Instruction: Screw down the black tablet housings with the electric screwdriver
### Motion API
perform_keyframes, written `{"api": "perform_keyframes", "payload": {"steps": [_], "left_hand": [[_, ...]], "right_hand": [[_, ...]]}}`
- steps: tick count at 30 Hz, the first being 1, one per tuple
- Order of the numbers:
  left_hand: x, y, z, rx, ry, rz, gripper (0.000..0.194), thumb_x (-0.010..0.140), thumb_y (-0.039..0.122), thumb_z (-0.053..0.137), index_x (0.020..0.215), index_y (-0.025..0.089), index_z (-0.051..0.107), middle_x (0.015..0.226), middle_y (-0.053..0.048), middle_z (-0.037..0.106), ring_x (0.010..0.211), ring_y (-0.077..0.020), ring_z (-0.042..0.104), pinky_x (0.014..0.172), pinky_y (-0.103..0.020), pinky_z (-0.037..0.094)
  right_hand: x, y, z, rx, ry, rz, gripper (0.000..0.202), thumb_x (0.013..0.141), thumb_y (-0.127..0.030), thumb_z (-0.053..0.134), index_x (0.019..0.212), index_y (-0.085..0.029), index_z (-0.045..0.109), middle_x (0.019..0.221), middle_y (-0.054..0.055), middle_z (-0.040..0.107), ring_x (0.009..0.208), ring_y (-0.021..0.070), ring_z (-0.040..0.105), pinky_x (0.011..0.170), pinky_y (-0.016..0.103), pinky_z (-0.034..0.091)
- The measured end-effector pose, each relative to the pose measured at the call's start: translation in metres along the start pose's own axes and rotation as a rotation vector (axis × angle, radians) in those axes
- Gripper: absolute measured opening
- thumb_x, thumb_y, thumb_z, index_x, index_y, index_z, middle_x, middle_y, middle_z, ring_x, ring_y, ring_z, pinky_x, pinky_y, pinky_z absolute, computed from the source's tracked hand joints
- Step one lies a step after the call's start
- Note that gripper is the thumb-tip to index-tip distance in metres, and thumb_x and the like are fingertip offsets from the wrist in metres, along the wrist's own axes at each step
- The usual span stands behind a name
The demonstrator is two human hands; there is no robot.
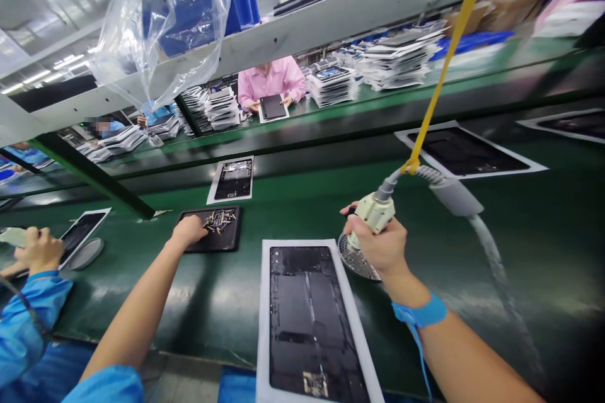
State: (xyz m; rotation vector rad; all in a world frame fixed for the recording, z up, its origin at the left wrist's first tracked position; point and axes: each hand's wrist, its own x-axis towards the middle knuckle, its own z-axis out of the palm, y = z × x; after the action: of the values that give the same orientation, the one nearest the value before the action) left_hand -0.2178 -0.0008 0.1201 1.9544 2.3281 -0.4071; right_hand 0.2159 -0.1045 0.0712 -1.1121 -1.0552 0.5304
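My left hand (pixel 190 230) reaches into a shallow black tray (pixel 231 244), its fingers curled down beside a pile of small metal parts (pixel 220 221). What lies between those fingertips is hidden. My right hand (pixel 382 249) is wrapped round a cream electric screwdriver (pixel 374 212) that hangs from a yellow strap (pixel 444 69). Its lower end points at a round perforated metal dish (pixel 355 259) on the green bench. In front of me, between my arms, lies an open black tablet housing (pixel 302 302) on a white sheet (pixel 265 327).
More housings on sheets lie beyond, such as a smaller housing (pixel 235 177) and a right-hand one (pixel 466 150). A grey cable (pixel 496 289) trails at right. A co-worker's hand (pixel 42 250) works at left. A green post (pixel 94 176) slants over the bench; a person in pink (pixel 271 83) sits opposite.
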Motion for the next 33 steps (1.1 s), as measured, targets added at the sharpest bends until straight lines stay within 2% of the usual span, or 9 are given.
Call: {"api": "perform_keyframes", "payload": {"steps": [5, 9, 11, 13, 16, 19, 23, 28, 33], "left_hand": [[-0.011, -0.025, -0.018, -0.024, 0.034, -0.007, 0.019, 0.079, 0.027, 0.06, 0.086, 0.018, 0.074, 0.086, -0.011, 0.078, 0.086, -0.0279, 0.074, 0.071, -0.028, 0.051], [-0.03, -0.033, -0.024, -0.325, 0.142, 0.076, 0.029, 0.084, 0.033, 0.054, 0.099, 0.018, 0.073, 0.088, -0.006, 0.08, 0.086, -0.0247, 0.074, 0.077, -0.027, 0.053], [-0.044, -0.014, -0.016, -0.492, 0.191, 0.154, 0.036, 0.088, 0.04, 0.053, 0.108, 0.018, 0.073, 0.096, -0.005, 0.08, 0.092, -0.0242, 0.074, 0.083, -0.028, 0.055], [-0.06, 0.02, 0.001, -0.564, 0.217, 0.264, 0.037, 0.091, 0.043, 0.054, 0.111, 0.019, 0.073, 0.102, -0.005, 0.08, 0.097, -0.0244, 0.074, 0.088, -0.029, 0.055], [-0.085, 0.079, 0.03, -0.51, 0.219, 0.498, 0.029, 0.098, 0.035, 0.051, 0.104, 0.022, 0.075, 0.103, -0.005, 0.079, 0.095, -0.0223, 0.074, 0.091, -0.029, 0.054], [-0.104, 0.118, 0.054, -0.39, 0.259, 0.682, 0.029, 0.102, 0.027, 0.046, 0.103, 0.022, 0.074, 0.1, -0.007, 0.077, 0.093, -0.0207, 0.072, 0.088, -0.029, 0.054], [-0.113, 0.134, 0.07, -0.189, 0.333, 0.695, 0.027, 0.102, 0.021, 0.046, 0.096, 0.02, 0.072, 0.093, -0.009, 0.072, 0.089, -0.0213, 0.068, 0.08, -0.029, 0.053], [-0.116, 0.142, 0.07, -0.072, 0.335, 0.637, 0.024, 0.1, 0.018, 0.049, 0.087, 0.02, 0.069, 0.091, -0.009, 0.071, 0.09, -0.0217, 0.066, 0.077, -0.029, 0.05], [-0.142, 0.15, 0.071, 0.031, 0.301, 0.636, 0.029, 0.103, 0.028, 0.045, 0.115, 0.014, 0.068, 0.11, -0.014, 0.07, 0.099, -0.0262, 0.064, 0.077, -0.034, 0.05]], "right_hand": [[0.001, 0.004, 0.0, 0.027, 0.012, 0.012, 0.02, 0.08, -0.033, 0.074, 0.092, -0.018, 0.07, 0.071, 0.002, 0.072, 0.051, 0.0159, 0.063, 0.055, 0.03, 0.055], [0.001, 0.004, 0.002, 0.042, 0.008, 0.01, 0.02, 0.08, -0.033, 0.074, 0.093, -0.018, 0.069, 0.071, 0.002, 0.072, 0.051, 0.0159, 0.063, 0.054, 0.03, 0.055], [0.001, 0.004, 0.002, 0.029, 0.008, 0.006, 0.02, 0.08, -0.033, 0.074, 0.092, -0.019, 0.069, 0.068, 0.001, 0.071, 0.05, 0.0163, 0.062, 0.054, 0.031, 0.055], [0.0, 0.004, 0.002, 0.016, 0.007, 0.006, 0.021, 0.08, -0.034, 0.074, 0.092, -0.019, 0.068, 0.066, 0.001, 0.071, 0.05, 0.0167, 0.063, 0.055, 0.031, 0.055], [-0.001, 0.007, 0.001, 0.012, 0.0, 0.014, 0.022, 0.081, -0.035, 0.074, 0.094, -0.018, 0.068, 0.066, 0.001, 0.07, 0.051, 0.0169, 0.063, 0.055, 0.031, 0.055], [-0.001, 0.009, 0.0, 0.011, -0.004, 0.019, 0.021, 0.082, -0.034, 0.074, 0.095, -0.018, 0.068, 0.067, 0.001, 0.07, 0.052, 0.0162, 0.063, 0.057, 0.031, 0.055], [-0.001, 0.007, -0.001, 0.014, -0.009, 0.021, 0.02, 0.082, -0.034, 0.074, 0.094, -0.019, 0.068, 0.073, 0.002, 0.072, 0.052, 0.0154, 0.063, 0.056, 0.03, 0.055], [-0.003, 0.008, -0.002, 0.012, -0.024, 0.021, 0.016, 0.082, -0.031, 0.073, 0.092, -0.019, 0.068, 0.072, 0.001, 0.071, 0.054, 0.0159, 0.064, 0.058, 0.031, 0.055], [-0.003, 0.005, -0.003, 0.039, -0.014, 0.028, 0.016, 0.083, -0.03, 0.072, 0.093, -0.019, 0.067, 0.074, 0.002, 0.072, 0.053, 0.0157, 0.064, 0.055, 0.03, 0.055]]}}
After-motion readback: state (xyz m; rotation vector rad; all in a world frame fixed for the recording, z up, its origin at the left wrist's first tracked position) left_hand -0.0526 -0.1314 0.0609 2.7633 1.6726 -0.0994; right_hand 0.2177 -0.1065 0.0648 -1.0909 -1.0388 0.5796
